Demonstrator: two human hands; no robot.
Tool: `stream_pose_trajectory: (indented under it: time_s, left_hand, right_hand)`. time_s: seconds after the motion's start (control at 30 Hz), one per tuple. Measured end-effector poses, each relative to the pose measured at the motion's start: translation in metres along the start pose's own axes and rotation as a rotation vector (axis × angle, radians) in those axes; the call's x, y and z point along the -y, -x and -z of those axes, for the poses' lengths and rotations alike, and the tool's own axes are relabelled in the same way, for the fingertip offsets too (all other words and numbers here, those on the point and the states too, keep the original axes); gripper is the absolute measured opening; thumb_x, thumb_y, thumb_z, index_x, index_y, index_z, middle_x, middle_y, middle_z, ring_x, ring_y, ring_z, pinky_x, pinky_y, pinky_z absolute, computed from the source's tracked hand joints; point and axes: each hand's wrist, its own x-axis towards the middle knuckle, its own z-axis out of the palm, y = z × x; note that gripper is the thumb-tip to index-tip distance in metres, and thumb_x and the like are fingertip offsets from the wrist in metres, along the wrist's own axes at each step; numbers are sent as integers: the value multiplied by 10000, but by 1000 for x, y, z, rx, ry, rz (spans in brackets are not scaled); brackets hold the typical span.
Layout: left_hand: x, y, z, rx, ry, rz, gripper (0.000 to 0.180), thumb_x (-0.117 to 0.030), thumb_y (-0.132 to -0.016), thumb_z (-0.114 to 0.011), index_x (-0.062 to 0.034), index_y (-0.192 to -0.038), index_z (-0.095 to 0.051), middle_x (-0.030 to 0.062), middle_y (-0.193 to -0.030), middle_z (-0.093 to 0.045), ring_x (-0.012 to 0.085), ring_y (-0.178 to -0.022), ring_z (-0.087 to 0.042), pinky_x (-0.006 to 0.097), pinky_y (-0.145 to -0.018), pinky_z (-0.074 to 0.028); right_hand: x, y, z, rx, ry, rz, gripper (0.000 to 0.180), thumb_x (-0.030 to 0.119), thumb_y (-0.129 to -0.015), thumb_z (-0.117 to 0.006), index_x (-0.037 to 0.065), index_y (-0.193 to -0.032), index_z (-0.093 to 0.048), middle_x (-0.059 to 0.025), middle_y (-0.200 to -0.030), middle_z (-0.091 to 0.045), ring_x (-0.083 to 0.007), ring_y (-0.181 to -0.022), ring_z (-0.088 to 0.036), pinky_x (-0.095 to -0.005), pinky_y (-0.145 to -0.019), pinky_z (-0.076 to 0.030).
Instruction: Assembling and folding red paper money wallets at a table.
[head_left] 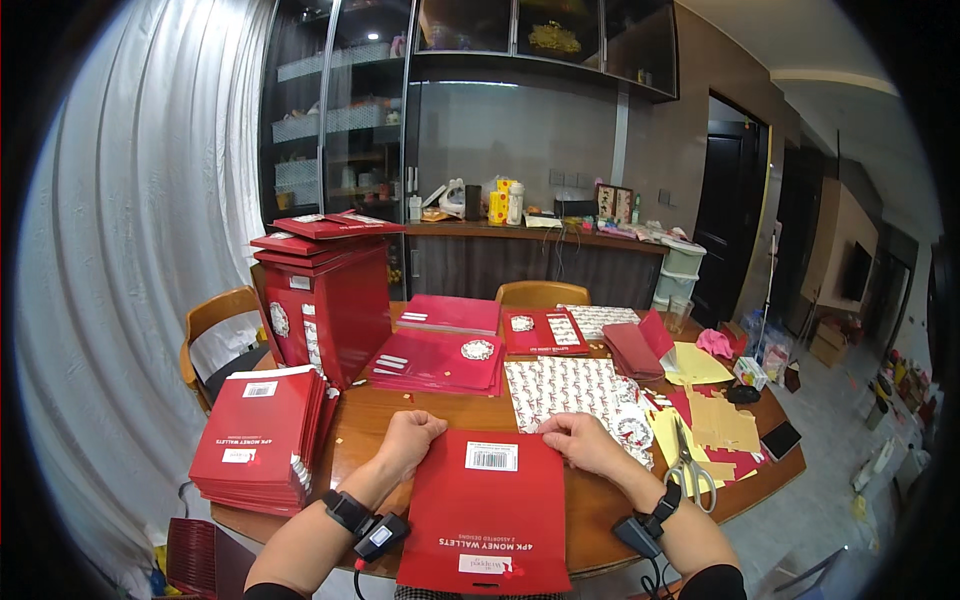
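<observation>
A flat red cardboard package (485,505) lies in front of me at the table's near edge, its print upside down to me. It has a white barcode label near its far edge and a small slot near its near edge. My left hand (410,440) is closed at its far left corner, fingertips pressed to the edge. At the far right corner my right hand (582,442) pinches the card, thumb along the edge. What lies beneath the card is hidden. To the left stands a thick stack of matching red packages (255,425).
Behind the stack rises a large red box (340,300) with flat packages on top. Magenta sheets (440,360), a patterned white sheet (560,390) and round white stickers (633,430) lie beyond my hands. Scissors (688,468), yellow paper scraps (672,430) and a phone (781,440) are at right.
</observation>
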Motion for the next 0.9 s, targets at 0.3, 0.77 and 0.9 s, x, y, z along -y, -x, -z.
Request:
stream_pose_trajectory:
  time_s: [0.3,0.77,0.9]
  left_hand:
    - [17,8,4,53,-782,-343,100,-96,-802,-689,-35,-881,-699,128,-818,-635,264,-785,-592,366,-696,-477]
    - [14,18,-3,241,-1027,-564,202,-97,-768,-713,-77,-965,-673,99,-878,-570,291,-941,-512,385,-842,-389]
    - [6,22,-5,325,-1062,-515,242,-117,-778,-718,-79,-1008,-650,100,-921,-566,288,-952,-515,381,-849,-385]
  right_hand:
    - [-17,-4,-25,51,325,273,221,150,-827,-658,-3,-987,-652,-196,-939,-623,-344,-933,-595,-403,-829,-479]
    - [-17,0,-36,6,423,501,231,110,-807,-681,2,-1007,-645,-124,-966,-553,-303,-958,-500,-379,-869,-432]
    - [-16,1,-36,24,423,499,242,120,-802,-689,1,-1006,-634,-127,-977,-550,-306,-955,-499,-385,-871,-429]
